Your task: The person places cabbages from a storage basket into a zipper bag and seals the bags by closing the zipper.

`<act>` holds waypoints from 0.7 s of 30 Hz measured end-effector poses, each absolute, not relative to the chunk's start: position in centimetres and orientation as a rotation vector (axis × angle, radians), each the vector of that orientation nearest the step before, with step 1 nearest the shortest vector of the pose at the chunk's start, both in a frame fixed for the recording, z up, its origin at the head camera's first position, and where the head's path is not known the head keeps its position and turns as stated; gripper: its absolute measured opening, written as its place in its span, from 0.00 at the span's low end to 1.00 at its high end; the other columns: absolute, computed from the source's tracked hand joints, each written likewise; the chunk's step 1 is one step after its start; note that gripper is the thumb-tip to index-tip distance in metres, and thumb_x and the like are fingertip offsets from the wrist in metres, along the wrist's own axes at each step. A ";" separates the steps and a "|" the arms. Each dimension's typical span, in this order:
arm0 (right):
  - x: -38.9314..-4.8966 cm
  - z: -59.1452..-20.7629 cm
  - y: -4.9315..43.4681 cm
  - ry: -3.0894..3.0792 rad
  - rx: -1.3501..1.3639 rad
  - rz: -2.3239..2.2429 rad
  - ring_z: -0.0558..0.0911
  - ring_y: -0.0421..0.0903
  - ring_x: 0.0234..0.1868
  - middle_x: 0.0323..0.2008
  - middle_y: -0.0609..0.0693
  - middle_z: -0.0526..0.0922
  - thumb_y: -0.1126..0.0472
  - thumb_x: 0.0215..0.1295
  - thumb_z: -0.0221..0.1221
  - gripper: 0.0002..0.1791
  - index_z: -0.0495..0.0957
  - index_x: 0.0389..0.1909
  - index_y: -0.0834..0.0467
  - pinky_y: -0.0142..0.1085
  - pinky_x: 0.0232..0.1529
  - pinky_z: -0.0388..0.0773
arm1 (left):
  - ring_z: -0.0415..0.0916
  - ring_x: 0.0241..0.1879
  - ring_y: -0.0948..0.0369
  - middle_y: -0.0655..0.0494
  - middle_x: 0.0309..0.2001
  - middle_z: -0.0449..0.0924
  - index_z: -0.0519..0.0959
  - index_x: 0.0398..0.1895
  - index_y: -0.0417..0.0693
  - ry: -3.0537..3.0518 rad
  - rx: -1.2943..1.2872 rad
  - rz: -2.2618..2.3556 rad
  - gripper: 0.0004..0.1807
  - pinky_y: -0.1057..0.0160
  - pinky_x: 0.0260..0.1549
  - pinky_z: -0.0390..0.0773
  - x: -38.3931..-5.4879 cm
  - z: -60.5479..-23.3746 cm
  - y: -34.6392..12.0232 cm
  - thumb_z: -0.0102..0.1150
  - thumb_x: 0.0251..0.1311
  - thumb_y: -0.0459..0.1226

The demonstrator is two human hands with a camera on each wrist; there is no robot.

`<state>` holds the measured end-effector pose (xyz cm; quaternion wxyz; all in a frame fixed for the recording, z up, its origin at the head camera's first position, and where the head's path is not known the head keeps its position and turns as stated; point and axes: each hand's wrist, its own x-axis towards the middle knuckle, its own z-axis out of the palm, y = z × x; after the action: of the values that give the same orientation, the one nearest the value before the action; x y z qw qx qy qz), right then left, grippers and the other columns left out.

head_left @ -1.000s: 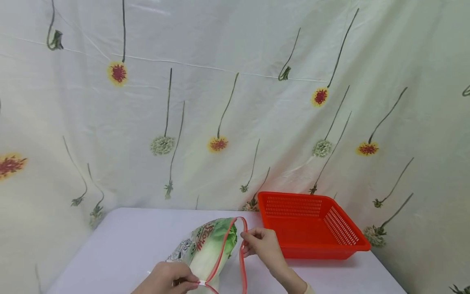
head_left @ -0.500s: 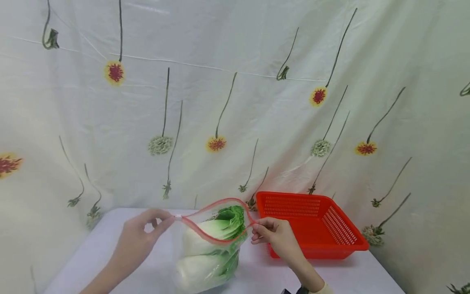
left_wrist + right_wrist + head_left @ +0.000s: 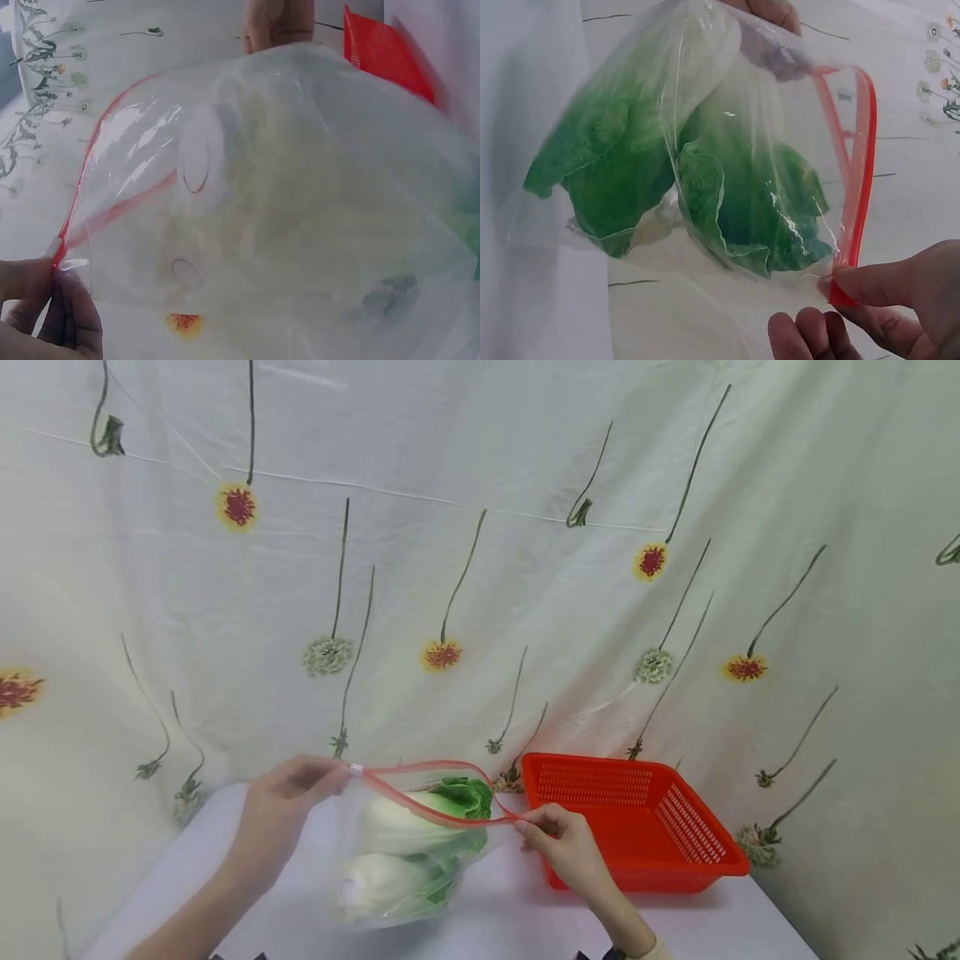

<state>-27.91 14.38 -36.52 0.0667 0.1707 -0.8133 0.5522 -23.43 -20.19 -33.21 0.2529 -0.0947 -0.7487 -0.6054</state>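
A clear zip bag (image 3: 450, 819) with a red zip strip hangs between both hands, its mouth parted. Inside lie two Chinese cabbages, the upper (image 3: 401, 822) above the lower (image 3: 386, 883). Their white ends point left and their green leaves right. My left hand (image 3: 288, 793) pinches the mouth's left corner by the white slider (image 3: 54, 246). At the opposite corner, thumb and index finger of my right hand (image 3: 562, 839) pinch the red strip's end (image 3: 844, 296). The right wrist view shows the leaves (image 3: 622, 172) through the plastic. Whether the bag's bottom touches the table cannot be told.
To the right, behind my right hand, a red plastic basket (image 3: 622, 878) with slotted walls stands on the white table (image 3: 517, 927). A pale curtain (image 3: 420, 568) printed with flowers hangs behind the table.
My left hand has risen and moved left from the lower middle, carrying its corner of the bag. The mouth has spread sideways and the bag has turned and lifted. The right hand stays near the basket.
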 end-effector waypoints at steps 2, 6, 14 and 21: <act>-28.7 -37.2 14.2 -2.447 0.497 1.601 0.84 0.45 0.30 0.30 0.53 0.85 0.58 0.60 0.65 0.09 0.82 0.35 0.61 0.33 0.35 0.81 | 0.81 0.36 0.64 0.63 0.36 0.86 0.83 0.42 0.42 -2.045 -0.292 -1.613 0.13 0.71 0.41 0.79 -23.5 -33.2 -19.7 0.64 0.59 0.41; -30.1 -38.1 13.7 -2.467 0.475 1.519 0.83 0.47 0.33 0.29 0.55 0.85 0.58 0.61 0.64 0.09 0.83 0.34 0.62 0.29 0.31 0.76 | 0.81 0.35 0.67 0.63 0.35 0.86 0.84 0.38 0.49 -2.068 -0.313 -1.490 0.09 0.72 0.38 0.78 -23.2 -33.1 -18.3 0.66 0.57 0.42; -29.7 -36.5 11.9 -2.404 0.523 1.386 0.84 0.44 0.41 0.41 0.50 0.87 0.56 0.65 0.61 0.11 0.83 0.44 0.55 0.29 0.40 0.80 | 0.81 0.37 0.71 0.68 0.33 0.84 0.83 0.33 0.58 -2.064 -0.345 -1.309 0.03 0.73 0.42 0.77 -22.2 -32.9 -14.4 0.67 0.56 0.42; -26.4 -33.0 8.6 -2.236 1.028 1.256 0.81 0.40 0.52 0.48 0.41 0.83 0.50 0.64 0.61 0.16 0.79 0.52 0.47 0.39 0.55 0.78 | 0.81 0.34 0.71 0.74 0.32 0.83 0.81 0.33 0.63 -2.065 -0.456 -1.294 0.04 0.67 0.40 0.78 -21.9 -33.6 -12.2 0.66 0.57 0.41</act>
<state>-26.41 8.62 -33.01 0.1885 0.3653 -0.7948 0.4465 -21.92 -12.15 -33.64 0.3252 -0.1739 -0.7877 -0.4934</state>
